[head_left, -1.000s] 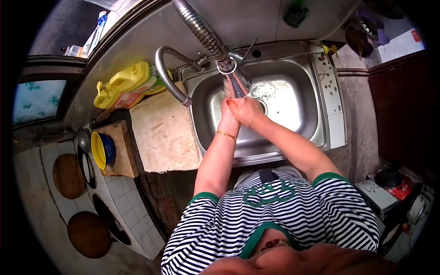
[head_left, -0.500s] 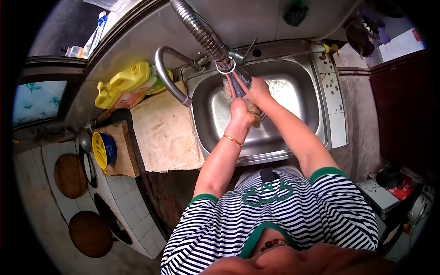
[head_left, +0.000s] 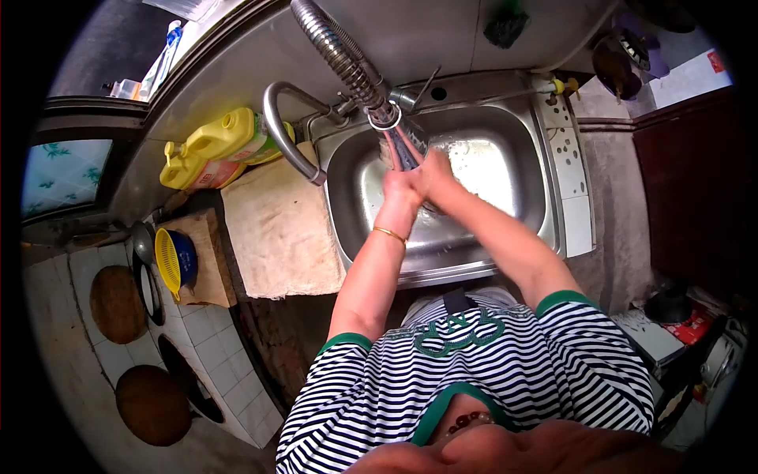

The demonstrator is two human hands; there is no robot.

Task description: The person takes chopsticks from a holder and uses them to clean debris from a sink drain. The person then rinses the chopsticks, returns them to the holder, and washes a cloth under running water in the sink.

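Both of my hands meet over a stainless steel sink [head_left: 530, 207], close under the dark lower end of a flexible-hose faucet [head_left: 352, 69]. My left hand [head_left: 400, 183], with a gold bangle [head_left: 390, 233] at its wrist, lies against my right hand [head_left: 434, 172]. The faucet head covers most of the fingers of both hands, so their grip and anything between them are hidden. Wet shine and water drops show on the basin floor behind and below my hands.
A second, curved metal faucet [head_left: 275, 118] arches at the sink's left. Beside it lie a pale board [head_left: 280, 229] and yellow jugs [head_left: 217, 138]. Farther left sit a yellow strainer [head_left: 167, 261] with a blue bowl and round brown lids [head_left: 154, 404]. A tiled ledge [head_left: 570, 158] edges the right side.
My hands have drawn closer together and up toward the faucet head. A brownish patch that showed below my left hand is no longer visible. The view has shifted slightly.
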